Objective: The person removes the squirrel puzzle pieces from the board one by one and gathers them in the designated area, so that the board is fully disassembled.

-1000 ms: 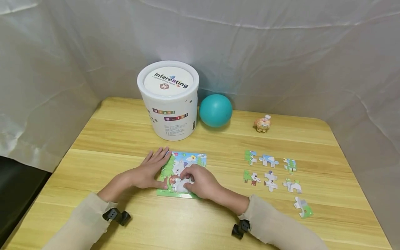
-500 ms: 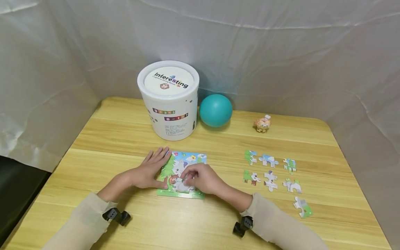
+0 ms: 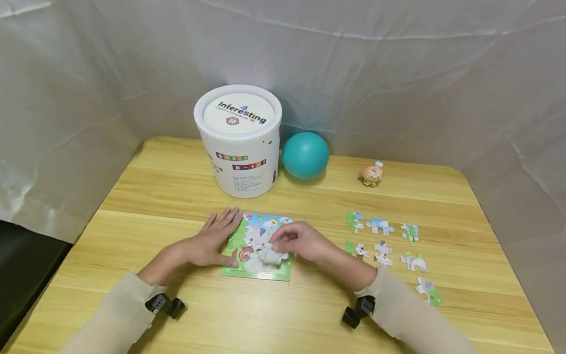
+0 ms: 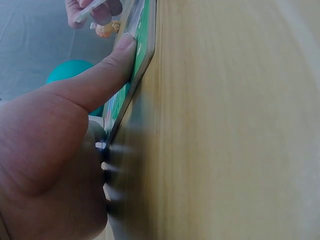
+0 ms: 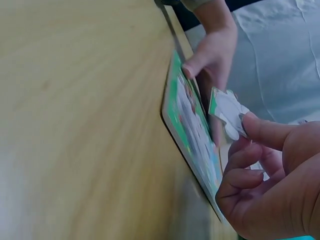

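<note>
In the head view, a puzzle board (image 3: 256, 276) with a picture of a grey-white animal lies flat on the table. My left hand (image 3: 207, 244) rests along its left edge, thumb and fingers spread; the left wrist view shows the thumb (image 4: 107, 70) on the green border. Over the board's right part, my right hand (image 3: 305, 242) pinches a puzzle piece (image 5: 228, 112) between thumb and fingers. That piece is mostly white with a green edge, and is raised clear of the board in the right wrist view.
Several loose puzzle pieces (image 3: 380, 226) lie in rough rows on the right. A white lidded bucket (image 3: 240, 162) stands behind the board, beside a teal ball (image 3: 305, 155). A small orange figurine (image 3: 372, 174) sits near the back right. Grey cloth (image 3: 398, 88) hangs around the table.
My right hand has lifted the puzzle piece from the lower part of the board and moved up and to the right with it. My left hand has stayed in place.
</note>
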`<state>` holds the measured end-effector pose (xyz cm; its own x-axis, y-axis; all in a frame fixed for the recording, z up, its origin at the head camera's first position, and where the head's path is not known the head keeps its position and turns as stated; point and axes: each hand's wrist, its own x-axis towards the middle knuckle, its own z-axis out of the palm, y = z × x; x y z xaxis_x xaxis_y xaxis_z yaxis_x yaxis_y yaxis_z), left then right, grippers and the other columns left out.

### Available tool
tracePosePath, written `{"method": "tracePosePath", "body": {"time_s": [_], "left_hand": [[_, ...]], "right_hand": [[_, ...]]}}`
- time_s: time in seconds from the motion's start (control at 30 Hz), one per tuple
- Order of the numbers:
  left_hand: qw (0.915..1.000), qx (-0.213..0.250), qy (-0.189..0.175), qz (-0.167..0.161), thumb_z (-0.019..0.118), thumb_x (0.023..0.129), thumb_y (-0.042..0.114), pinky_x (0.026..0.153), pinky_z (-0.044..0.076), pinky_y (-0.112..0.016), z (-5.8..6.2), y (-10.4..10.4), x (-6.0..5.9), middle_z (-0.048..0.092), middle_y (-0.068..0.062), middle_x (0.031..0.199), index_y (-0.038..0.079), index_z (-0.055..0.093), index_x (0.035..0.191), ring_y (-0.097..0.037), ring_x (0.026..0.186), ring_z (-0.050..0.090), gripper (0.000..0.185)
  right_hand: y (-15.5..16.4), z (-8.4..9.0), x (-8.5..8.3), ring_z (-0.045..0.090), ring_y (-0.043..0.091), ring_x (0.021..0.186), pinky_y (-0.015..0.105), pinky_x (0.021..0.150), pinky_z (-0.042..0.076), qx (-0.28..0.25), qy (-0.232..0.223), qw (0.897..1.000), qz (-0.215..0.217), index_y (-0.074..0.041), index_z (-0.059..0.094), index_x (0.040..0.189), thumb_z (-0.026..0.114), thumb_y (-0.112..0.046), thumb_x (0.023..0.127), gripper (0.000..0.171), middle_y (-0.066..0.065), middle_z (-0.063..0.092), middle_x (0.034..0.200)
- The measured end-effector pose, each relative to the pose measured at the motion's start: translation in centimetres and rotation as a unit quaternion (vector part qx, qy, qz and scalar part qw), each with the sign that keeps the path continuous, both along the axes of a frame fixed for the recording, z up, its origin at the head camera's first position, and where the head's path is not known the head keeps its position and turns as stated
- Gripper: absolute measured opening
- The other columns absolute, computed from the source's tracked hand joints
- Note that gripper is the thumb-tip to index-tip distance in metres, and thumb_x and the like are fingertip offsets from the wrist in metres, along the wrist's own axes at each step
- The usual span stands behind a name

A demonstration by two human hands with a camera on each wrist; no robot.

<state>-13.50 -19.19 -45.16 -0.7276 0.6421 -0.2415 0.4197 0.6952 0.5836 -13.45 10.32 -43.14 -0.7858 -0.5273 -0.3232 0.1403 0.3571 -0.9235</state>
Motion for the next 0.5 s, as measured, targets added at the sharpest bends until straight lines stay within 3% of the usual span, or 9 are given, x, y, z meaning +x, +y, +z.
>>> {"method": "tracePosePath", "body": {"time_s": [0.33, 0.5], "left_hand": [[1.0000, -0.001, -0.009, 0.003, 0.079, 0.087, 0.046, 0.120, -0.010, -0.060, 0.2, 0.2, 0.0, -0.008, -0.022, 0.168, -0.003, 0.004, 0.161, -0.041, 0.154, -0.012, 0.116], [0.9999, -0.004, -0.010, 0.004, 0.078, 0.087, 0.047, 0.120, -0.010, -0.060, 0.2, 0.2, 0.0, -0.009, -0.022, 0.168, -0.002, 0.003, 0.162, -0.041, 0.154, -0.013, 0.117]], "right_hand": [[5.8, 0.6, -0.3, 0.054, 0.017, 0.079, 0.028, 0.070, 0.047, 0.031, -0.024, 0.999, 0.035, -0.001, 0.072, 0.109, 0.073, -0.014, 0.094, 0.019, 0.001, 0.065, 0.086], [8.9, 0.9, 0.0, 0.052, 0.016, 0.075, 0.027, 0.067, 0.044, 0.052, -0.031, 0.997, 0.039, -0.002, 0.072, 0.109, 0.073, -0.017, 0.095, 0.021, 0.001, 0.065, 0.083]]}}
